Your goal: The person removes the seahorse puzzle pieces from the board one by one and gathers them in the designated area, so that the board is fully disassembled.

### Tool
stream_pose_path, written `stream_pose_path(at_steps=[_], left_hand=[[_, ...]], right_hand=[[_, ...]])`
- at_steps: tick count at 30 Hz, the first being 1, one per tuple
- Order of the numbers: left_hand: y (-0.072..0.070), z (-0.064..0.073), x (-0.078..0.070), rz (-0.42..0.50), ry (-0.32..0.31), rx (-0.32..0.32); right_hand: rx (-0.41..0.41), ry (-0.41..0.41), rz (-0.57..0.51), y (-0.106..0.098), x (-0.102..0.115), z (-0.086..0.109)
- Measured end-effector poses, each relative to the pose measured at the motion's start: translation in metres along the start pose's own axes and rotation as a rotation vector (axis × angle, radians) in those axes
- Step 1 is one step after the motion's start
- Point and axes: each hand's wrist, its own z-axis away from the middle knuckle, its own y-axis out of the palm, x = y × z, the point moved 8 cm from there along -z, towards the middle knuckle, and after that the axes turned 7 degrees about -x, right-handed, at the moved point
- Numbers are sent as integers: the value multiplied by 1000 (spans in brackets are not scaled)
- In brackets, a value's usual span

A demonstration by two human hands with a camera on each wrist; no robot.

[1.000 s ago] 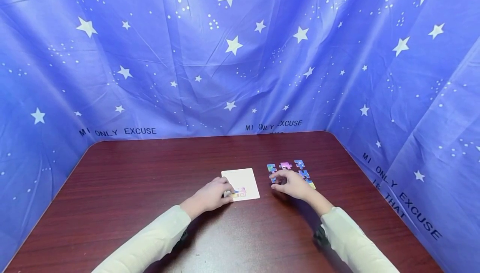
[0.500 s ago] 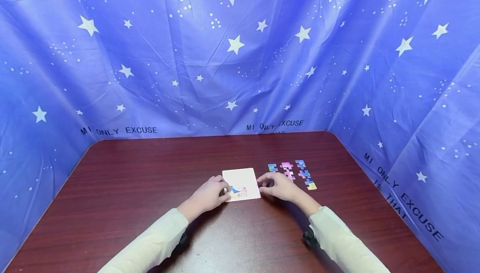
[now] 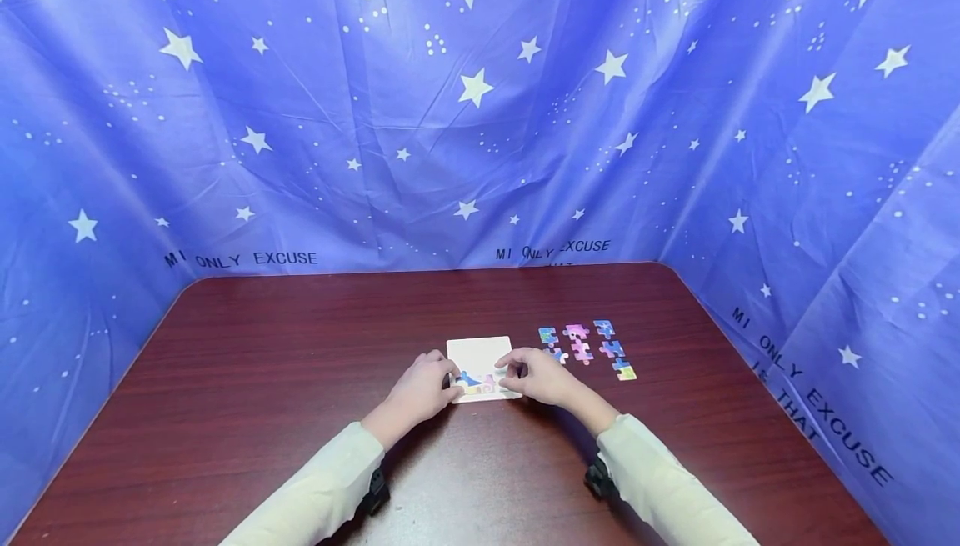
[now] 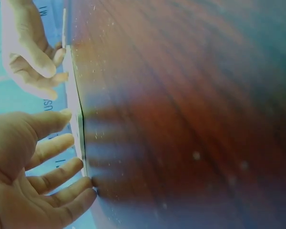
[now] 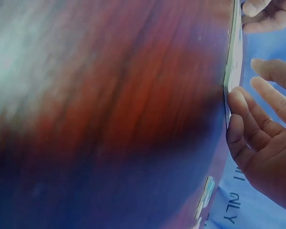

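On the table lies a white square puzzle board (image 3: 480,349), its lower left part carrying joined blue, yellow and pink puzzle pieces (image 3: 471,384). My left hand (image 3: 420,388) rests at the board's left edge; in the left wrist view its fingers (image 4: 62,169) are spread and loosely bent beside the edge. Over the board's right part is my right hand (image 3: 542,376), thumb and forefinger apart near the pink piece. No piece shows between them. The right wrist view has this hand's fingers (image 5: 243,107) loosely bent by the board's edge.
Loose pieces lie right of the board: blue and green (image 3: 548,335), blue and white (image 3: 557,354), pink (image 3: 577,332), blue (image 3: 603,328) and yellow (image 3: 625,372). A star-printed blue curtain (image 3: 360,96) stands behind the dark red table (image 3: 300,346).
My right hand has moved left from beside the loose pieces to over the board's right part, uncovering the pieces behind it. The left hand has stayed at the board's left edge.
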Motion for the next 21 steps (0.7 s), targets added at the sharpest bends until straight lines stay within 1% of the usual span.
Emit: stream_pose_path(at_steps=[4, 10, 17, 21], left_hand=[[2, 0, 2, -19, -38, 5], [4, 1, 4, -14, -57, 14], [5, 1, 4, -23, -57, 15], [4, 0, 3, -16, -51, 5]], right_hand=[[-19, -17, 52, 3, 3, -2], [-34, -12, 95, 7, 3, -3], [-28, -49, 132, 10, 4, -4], [-21, -49, 130, 10, 6, -4]])
